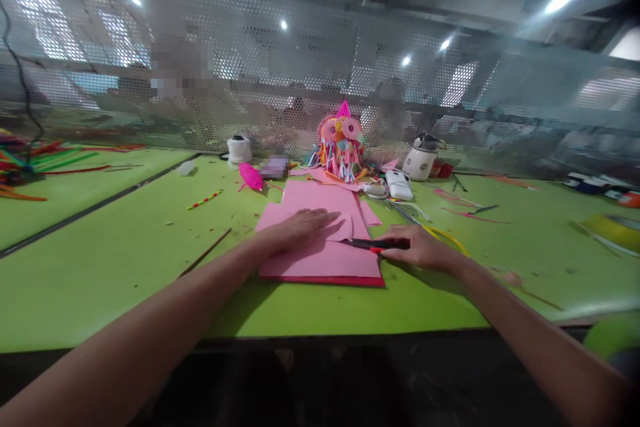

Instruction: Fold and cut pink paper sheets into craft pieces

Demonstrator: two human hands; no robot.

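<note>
A stack of pink paper (320, 267) lies on the green table in front of me, with a red sheet showing along its lower edge. My left hand (305, 225) rests flat on the paper, fingers stretched to the right and pressing on the top sheet. My right hand (417, 245) grips a pair of scissors (367, 244), dark with a red part near the fingers. The blades point left and reach into the pink sheet along a cut edge. Just above them, a flap of that sheet (344, 227) stands slightly raised beside my left fingertips.
Behind the paper stands a colourful fringed figure (341, 140) with big round eyes. A pink yarn-like bundle (250, 176), a white case (399, 185), a white jar (421, 159) and a yellow tape roll (613, 232) are around it. A brown stick (206, 252) lies left. Perforated metal panel (280, 80) borders the back.
</note>
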